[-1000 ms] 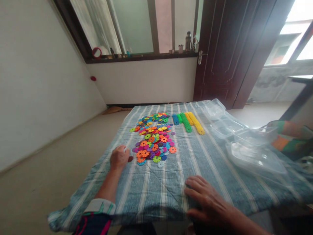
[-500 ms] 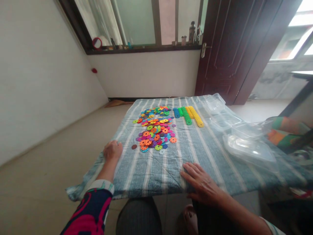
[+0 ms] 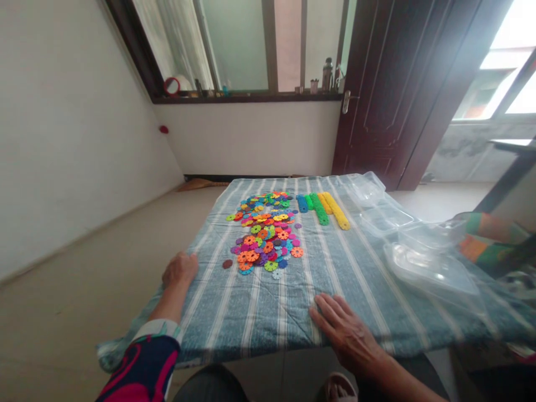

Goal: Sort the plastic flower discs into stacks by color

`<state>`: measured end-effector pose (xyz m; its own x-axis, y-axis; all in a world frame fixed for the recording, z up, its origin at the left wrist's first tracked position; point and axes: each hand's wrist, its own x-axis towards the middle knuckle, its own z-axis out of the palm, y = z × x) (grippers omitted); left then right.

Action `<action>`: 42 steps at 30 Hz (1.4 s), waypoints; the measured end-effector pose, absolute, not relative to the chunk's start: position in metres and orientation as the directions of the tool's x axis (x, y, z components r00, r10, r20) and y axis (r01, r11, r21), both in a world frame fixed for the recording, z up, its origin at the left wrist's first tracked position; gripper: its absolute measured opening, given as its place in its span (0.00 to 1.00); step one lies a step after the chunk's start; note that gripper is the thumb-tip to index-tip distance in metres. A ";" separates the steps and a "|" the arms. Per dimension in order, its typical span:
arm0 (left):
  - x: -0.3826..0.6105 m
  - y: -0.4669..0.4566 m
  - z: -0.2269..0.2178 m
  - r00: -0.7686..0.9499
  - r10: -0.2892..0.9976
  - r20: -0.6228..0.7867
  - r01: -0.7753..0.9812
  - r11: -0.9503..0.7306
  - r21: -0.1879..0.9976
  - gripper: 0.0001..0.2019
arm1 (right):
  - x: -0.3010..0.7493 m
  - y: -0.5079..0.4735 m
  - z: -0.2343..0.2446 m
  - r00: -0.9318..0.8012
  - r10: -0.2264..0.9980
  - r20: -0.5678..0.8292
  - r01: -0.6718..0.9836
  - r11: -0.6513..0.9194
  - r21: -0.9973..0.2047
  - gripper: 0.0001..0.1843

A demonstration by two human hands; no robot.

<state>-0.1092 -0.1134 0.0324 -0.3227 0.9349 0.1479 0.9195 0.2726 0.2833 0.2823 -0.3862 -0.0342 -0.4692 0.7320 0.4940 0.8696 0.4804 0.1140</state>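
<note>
Plastic snowflake discs [image 3: 263,240] lie heaped on a striped cloth [image 3: 259,329] near the left hand [image 3: 180,269], its fingers [image 3: 184,262] loosely curled and empty. Right hand [image 3: 345,335] rests flat, fingers [image 3: 330,312] released.

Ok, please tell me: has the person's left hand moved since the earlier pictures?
Yes. The left hand has moved away from the pile of coloured plastic discs, leftward in the view, and rests farther from the pile on the striped cloth.
</note>
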 end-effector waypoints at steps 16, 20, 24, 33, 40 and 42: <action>-0.088 -0.099 0.031 -0.280 0.930 0.238 0.960 0.270 0.073 0.20 | 0.260 -0.373 -0.039 -0.464 0.609 0.643 0.885 0.348 0.310 0.19; -0.074 -0.090 0.028 -0.141 0.942 0.305 0.989 0.148 -0.001 0.19 | 0.252 -0.365 -0.053 -0.452 0.527 0.720 0.891 0.310 0.332 0.22; -0.058 -0.082 0.027 -0.103 0.951 0.293 0.994 0.109 -0.004 0.19 | 0.251 -0.361 -0.054 -0.481 0.487 0.729 0.876 0.306 0.373 0.23; -0.046 -0.074 0.025 -0.070 0.950 0.304 0.997 0.074 -0.003 0.18 | 0.254 -0.357 -0.054 -0.560 0.424 0.712 0.828 0.275 0.488 0.22; 0.005 -0.066 0.023 0.002 0.946 0.325 0.993 -0.038 0.107 0.19 | 0.255 -0.358 -0.052 -0.558 0.422 0.715 0.830 0.289 0.477 0.21; 0.016 -0.065 0.019 0.023 0.949 0.316 0.987 -0.071 0.142 0.19 | 0.255 -0.358 -0.051 -0.554 0.425 0.716 0.833 0.281 0.477 0.21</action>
<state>0.0156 -0.0645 0.0192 0.0230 0.9485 0.3159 0.9873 -0.0712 0.1419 0.2546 -0.3584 -0.0511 -0.5536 0.4253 0.7160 0.8328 0.2812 0.4768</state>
